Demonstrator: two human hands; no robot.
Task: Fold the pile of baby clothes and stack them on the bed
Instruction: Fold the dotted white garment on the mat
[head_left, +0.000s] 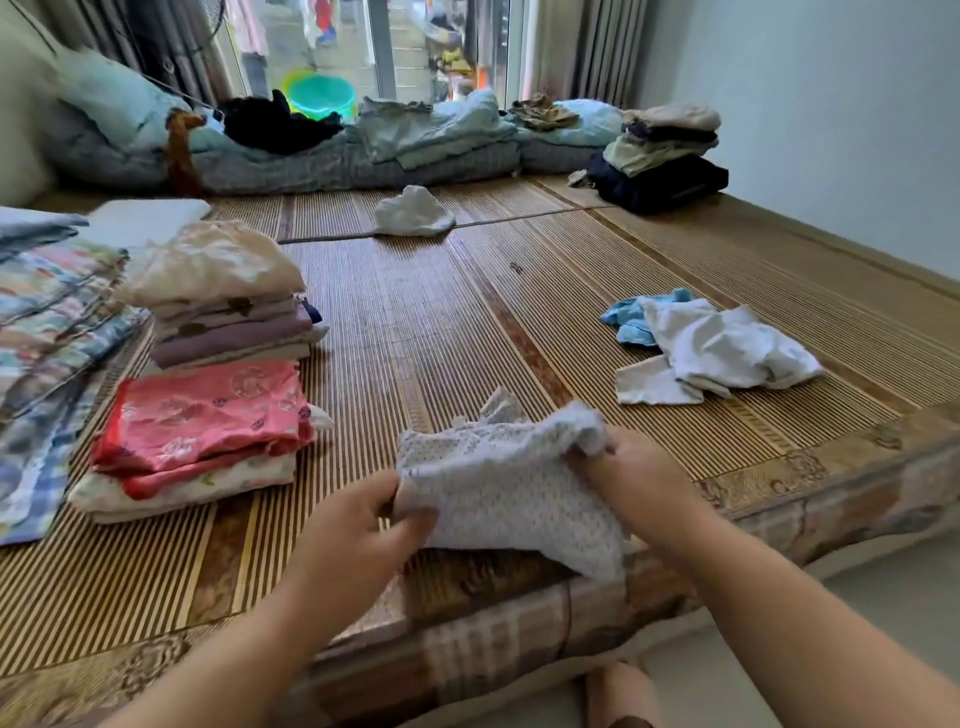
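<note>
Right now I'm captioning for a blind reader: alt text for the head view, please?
Both hands, left hand and right hand, grip a white dotted baby garment at the bed's near edge. Folded stacks sit left on the bamboo mat; unfolded clothes lie right.

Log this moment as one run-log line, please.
left hand: gripping dotted white garment | right hand: gripping it | unfolded pile: waiting
</note>
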